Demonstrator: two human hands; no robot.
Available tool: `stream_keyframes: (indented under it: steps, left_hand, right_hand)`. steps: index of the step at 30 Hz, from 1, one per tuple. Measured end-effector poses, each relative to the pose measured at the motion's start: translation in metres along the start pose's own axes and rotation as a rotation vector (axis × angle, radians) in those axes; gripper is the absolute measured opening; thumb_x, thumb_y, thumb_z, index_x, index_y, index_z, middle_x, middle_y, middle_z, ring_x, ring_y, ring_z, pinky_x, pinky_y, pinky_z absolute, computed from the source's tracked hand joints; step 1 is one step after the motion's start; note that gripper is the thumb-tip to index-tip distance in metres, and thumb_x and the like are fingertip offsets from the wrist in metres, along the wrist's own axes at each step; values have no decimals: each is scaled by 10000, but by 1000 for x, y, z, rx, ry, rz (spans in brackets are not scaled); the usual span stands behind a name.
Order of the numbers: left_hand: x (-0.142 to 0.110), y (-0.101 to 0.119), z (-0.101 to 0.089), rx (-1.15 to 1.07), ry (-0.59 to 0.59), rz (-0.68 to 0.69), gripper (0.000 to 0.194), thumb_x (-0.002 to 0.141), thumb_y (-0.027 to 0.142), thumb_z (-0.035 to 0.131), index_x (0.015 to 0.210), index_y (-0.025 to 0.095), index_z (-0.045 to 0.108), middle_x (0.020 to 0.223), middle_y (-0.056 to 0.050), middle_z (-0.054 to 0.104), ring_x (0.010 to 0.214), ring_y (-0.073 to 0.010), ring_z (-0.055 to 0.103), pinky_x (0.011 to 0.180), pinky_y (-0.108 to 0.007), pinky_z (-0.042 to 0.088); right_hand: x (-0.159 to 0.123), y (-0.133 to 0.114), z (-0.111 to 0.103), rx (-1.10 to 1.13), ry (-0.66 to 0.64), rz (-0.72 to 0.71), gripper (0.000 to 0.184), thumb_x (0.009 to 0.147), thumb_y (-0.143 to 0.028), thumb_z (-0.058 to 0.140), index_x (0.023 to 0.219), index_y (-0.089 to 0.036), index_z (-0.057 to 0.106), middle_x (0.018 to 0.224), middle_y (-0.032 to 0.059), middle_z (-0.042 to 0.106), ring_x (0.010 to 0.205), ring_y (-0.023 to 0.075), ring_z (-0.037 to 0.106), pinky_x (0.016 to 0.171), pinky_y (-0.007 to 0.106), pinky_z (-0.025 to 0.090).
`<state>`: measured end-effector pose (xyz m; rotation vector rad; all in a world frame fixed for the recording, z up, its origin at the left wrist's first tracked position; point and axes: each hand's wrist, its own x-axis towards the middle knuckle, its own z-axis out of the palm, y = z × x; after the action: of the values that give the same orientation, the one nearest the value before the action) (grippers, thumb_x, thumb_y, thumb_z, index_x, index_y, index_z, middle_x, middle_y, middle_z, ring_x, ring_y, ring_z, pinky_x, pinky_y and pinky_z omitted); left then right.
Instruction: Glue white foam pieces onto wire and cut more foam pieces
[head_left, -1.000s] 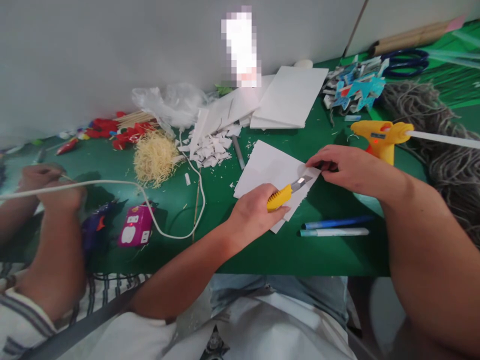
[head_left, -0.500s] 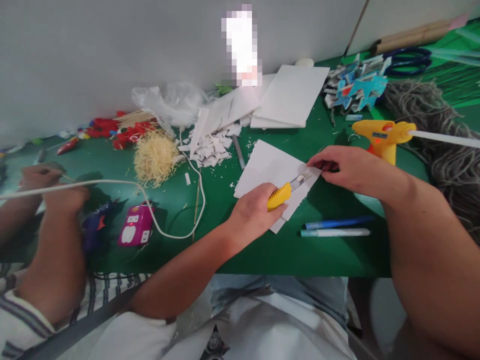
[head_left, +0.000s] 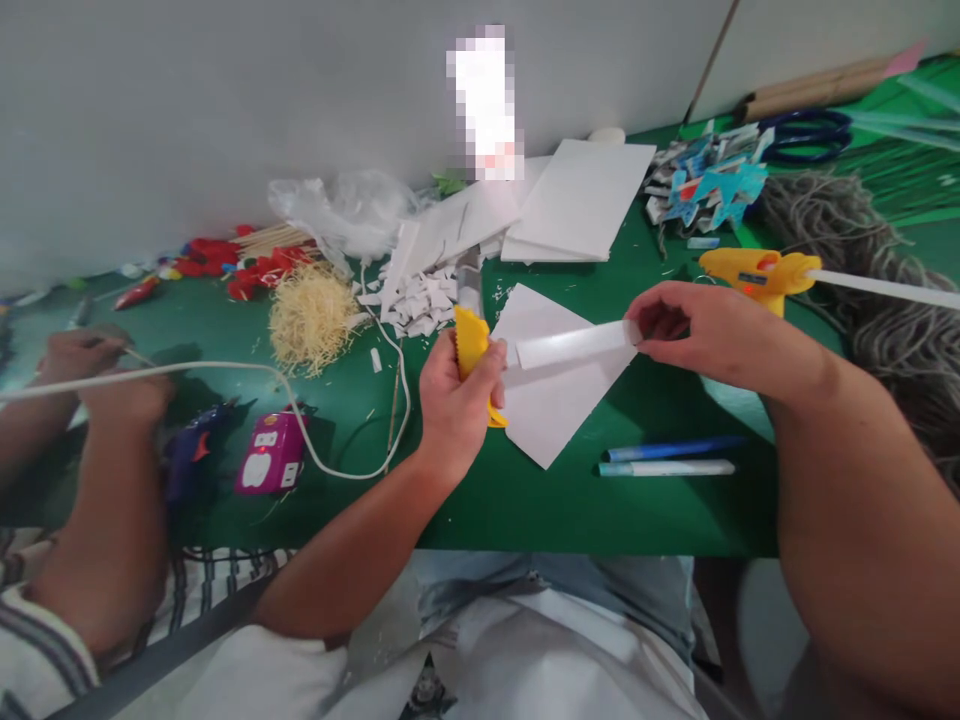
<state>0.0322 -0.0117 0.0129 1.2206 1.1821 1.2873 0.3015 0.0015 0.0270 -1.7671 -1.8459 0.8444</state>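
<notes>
My left hand is closed around a yellow utility knife, its blade end pointing up and away from me. Between the thumb and fingers of my right hand is one end of a white foam board strip. The strip is raised at a slant over a larger white foam board sheet, which lies flat on the green table. My left fingertips are close to the sheet's left edge; whether they touch it I cannot tell.
Two pens lie near the front. A yellow glue gun stands right, by grey yarn. White scraps and stacked boards are behind. A white cord loops left, near a pink power box and another person's hands.
My left hand has moved left with the knife, off the sheet's right edge, and turned it upright. My right hand has lifted a narrow strip from the sheet.
</notes>
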Motion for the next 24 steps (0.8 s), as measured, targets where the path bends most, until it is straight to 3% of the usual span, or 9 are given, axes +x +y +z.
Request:
stream_keyframes:
  steps: [2,4,7,11,15,20,24]
  left_hand:
    - [1,0,1,-60,31,3,367,761,443,790,802,226,496,658,87,573,387,-30,453,358,-161,340]
    - [0,0,2,-65,-5,-21,379,753,447,799,805,222,498,662,87,572,391,-28,459,362,-158,354]
    - [-2,1,3,-7,-113,-73,357,754,430,789,845,218,517,693,83,565,435,-33,477,418,-175,411]
    - [-5,3,3,176,-205,-129,272,768,338,687,979,208,576,744,63,551,559,-68,484,538,-213,455]
    - [-6,4,2,367,-263,-112,262,818,292,610,1063,200,619,795,36,578,643,-107,512,621,-246,474]
    - [-8,2,3,587,-398,-11,372,881,226,575,1245,183,641,1051,-31,725,883,-163,655,842,-286,549]
    - [-12,-1,6,678,-455,84,490,902,160,544,1391,156,564,1304,-96,709,1100,-197,685,1014,-318,547]
  right_hand:
    - [2,-3,4,63,163,68,298,695,-367,714,963,-238,715,790,20,705,691,176,621,664,337,545]
    - [4,-5,10,105,335,129,507,702,-405,743,1170,-213,712,837,32,724,696,181,620,664,346,552]
    - [5,-6,17,74,428,130,704,734,-439,735,1391,-208,635,915,41,748,694,181,614,675,360,559]
    - [1,-6,17,-18,329,102,438,765,-476,681,1123,-237,759,829,29,726,673,184,604,681,373,545]
    - [-1,-7,13,-118,149,102,281,747,-509,684,858,-258,741,703,7,674,632,185,593,620,353,484]
    - [2,-8,11,-195,-5,148,343,724,-567,705,867,-255,705,743,17,687,667,203,618,619,353,460]
    - [2,-4,14,-240,-36,181,340,692,-539,725,879,-258,683,752,7,691,667,199,622,613,340,453]
